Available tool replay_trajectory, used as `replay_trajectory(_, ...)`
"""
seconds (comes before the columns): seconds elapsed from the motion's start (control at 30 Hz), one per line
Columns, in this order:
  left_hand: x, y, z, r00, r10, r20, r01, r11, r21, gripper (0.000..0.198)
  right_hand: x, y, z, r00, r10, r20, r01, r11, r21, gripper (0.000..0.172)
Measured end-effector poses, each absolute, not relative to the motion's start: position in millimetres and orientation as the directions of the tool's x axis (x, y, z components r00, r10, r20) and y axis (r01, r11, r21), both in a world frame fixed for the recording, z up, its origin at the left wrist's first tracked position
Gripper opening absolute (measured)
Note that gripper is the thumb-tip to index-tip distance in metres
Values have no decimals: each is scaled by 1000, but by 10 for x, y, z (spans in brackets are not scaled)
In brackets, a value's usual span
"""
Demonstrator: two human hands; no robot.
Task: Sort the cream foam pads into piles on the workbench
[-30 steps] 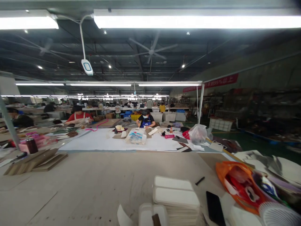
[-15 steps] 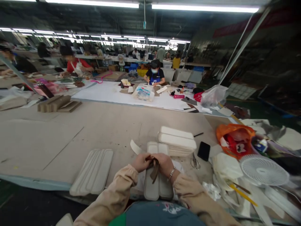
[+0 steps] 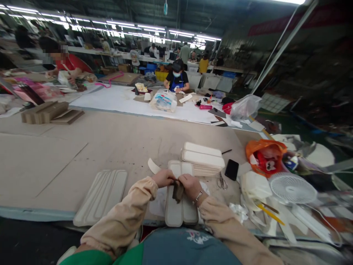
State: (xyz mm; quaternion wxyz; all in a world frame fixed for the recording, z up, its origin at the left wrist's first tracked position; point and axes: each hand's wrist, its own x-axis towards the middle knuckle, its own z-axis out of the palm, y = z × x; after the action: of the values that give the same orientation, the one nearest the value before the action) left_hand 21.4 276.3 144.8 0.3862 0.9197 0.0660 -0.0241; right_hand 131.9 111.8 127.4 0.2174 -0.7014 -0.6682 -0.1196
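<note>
Both my hands hold a small brown strip (image 3: 178, 192), which looks like cloth or leather and hangs down between them. My left hand (image 3: 164, 178) pinches its upper left end. The fingers of my right hand (image 3: 191, 187) are closed on its right side. Under the hands lie long pale panels with rounded ends (image 3: 174, 211), side by side. Just behind them stands a stack of similar cream panels (image 3: 204, 156). A curved cream strip (image 3: 153, 165) lies close to my left hand. Further left, several grey-white panels (image 3: 102, 195) overlap in a fan.
To the right lie scissors (image 3: 222, 182), a black phone (image 3: 232, 169), an orange bag (image 3: 266, 156), a white fan (image 3: 292, 187) and a yellow-handled tool (image 3: 271, 214). Brown board pieces (image 3: 45, 112) are stacked at the left. A co-worker (image 3: 177, 77) sits across the table.
The brown strip appears wider and more spread between my fingers, and my hands are slightly further apart. The camera view has shifted, moving the scene left and up.
</note>
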Motion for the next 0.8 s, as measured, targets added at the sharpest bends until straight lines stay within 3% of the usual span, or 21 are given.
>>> replay_trajectory(0.23, 254, 2727, 1392, 975, 224, -16, 183, -753, 632, 17, 1310, 1108, 1227, 119, 897, 426, 980, -39, -193, 23)
replay_trajectory(0.37, 268, 2670, 1313, 941, 339, 22, 257, -753, 606, 13, 1257, 1017, 1198, 98, 915, 392, 968, 3, -250, 14)
replay_trajectory(0.6, 188, 2660, 1225, 875, 480, 61, 325, -677, 660, 14, 1255, 806, 1256, 110, 927, 358, 901, 59, -430, 13)
replay_trajectory(0.67, 83, 2721, 1100, 792, 610, 20, 343, -472, 812, 21, 1359, 687, 1223, 191, 907, 376, 822, 61, -565, 27)
replay_trajectory(0.73, -38, 2736, 915, 623, 759, -191, 337, -40, 941, 36, 1453, 550, 1131, 484, 808, 336, 642, -67, -764, 44)
replay_trajectory(0.8, -111, 2670, 717, 434, 751, -499, 384, 347, 856, 36, 1484, 439, 1005, 799, 571, 188, 368, -218, -904, 45)
